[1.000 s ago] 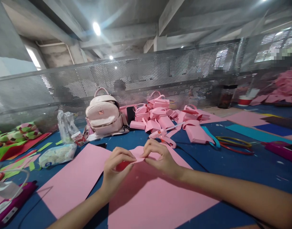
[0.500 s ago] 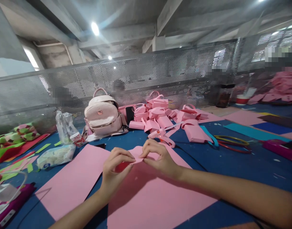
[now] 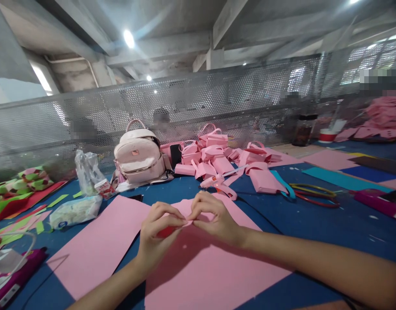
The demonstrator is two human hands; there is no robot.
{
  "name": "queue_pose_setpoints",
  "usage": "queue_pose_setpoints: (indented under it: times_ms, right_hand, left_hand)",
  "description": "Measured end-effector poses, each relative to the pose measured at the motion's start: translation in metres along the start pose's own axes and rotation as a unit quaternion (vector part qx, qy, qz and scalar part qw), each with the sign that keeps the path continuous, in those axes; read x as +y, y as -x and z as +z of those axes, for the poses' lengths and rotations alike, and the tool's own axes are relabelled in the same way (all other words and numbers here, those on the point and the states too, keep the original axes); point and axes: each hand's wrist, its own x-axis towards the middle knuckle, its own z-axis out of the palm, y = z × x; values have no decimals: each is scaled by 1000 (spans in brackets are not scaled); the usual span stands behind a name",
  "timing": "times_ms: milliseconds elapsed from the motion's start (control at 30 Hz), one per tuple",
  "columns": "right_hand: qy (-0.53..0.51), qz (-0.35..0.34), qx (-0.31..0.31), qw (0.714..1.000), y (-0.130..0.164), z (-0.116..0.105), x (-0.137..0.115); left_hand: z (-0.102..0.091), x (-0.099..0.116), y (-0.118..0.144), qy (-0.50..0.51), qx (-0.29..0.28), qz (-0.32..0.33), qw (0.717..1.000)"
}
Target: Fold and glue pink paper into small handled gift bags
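My left hand point(image 3: 159, 234) and my right hand point(image 3: 213, 217) meet above a large pink sheet point(image 3: 210, 271) on the blue table. Between their fingertips they pinch a small pink paper piece point(image 3: 185, 211). A small red thing point(image 3: 166, 231) sits in my left palm, mostly hidden by the fingers. A second pink sheet point(image 3: 101, 245) lies flat to the left of my left forearm. Just beyond my right hand lies a pink glue gun point(image 3: 219, 184).
A pale pink backpack point(image 3: 140, 157) and a pile of pink paper bags point(image 3: 223, 159) stand at the back by a perforated metal screen. Plastic bags point(image 3: 76, 211) and green scraps lie left. Coloured hoops point(image 3: 314, 194), magenta tools and coloured sheets lie right.
My hands have closed in a little tighter on the small pink piece and sit slightly lower in the frame. Nothing else has moved.
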Motion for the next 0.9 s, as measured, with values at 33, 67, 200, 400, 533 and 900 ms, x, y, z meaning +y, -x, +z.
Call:
queue_pose_setpoints:
  times_ms: [33, 67, 200, 400, 533, 900]
  right_hand:
    - [1, -3, -1, 1000, 0, 0, 0]
    - [1, -5, -2, 1000, 0, 0, 1]
    - [5, -12, -6, 1000, 1, 1, 2]
    - [15, -10, -10, 1000, 2, 2, 2]
    - [19, -32, -8, 999, 2, 2, 2]
    - [9, -20, -4, 1000, 1, 2, 0]
  left_hand:
    - [0, 0, 0, 0, 0, 2, 1000]
    - [0, 0, 0, 0, -1, 3, 1000]
    - [0, 0, 0, 1, -4, 7, 1000]
    - [0, 0, 0, 3, -8, 13, 1000]
    - [1, 1, 0, 7, -7, 18, 1000]
    - [0, -1, 0, 13, -1, 16, 1000]
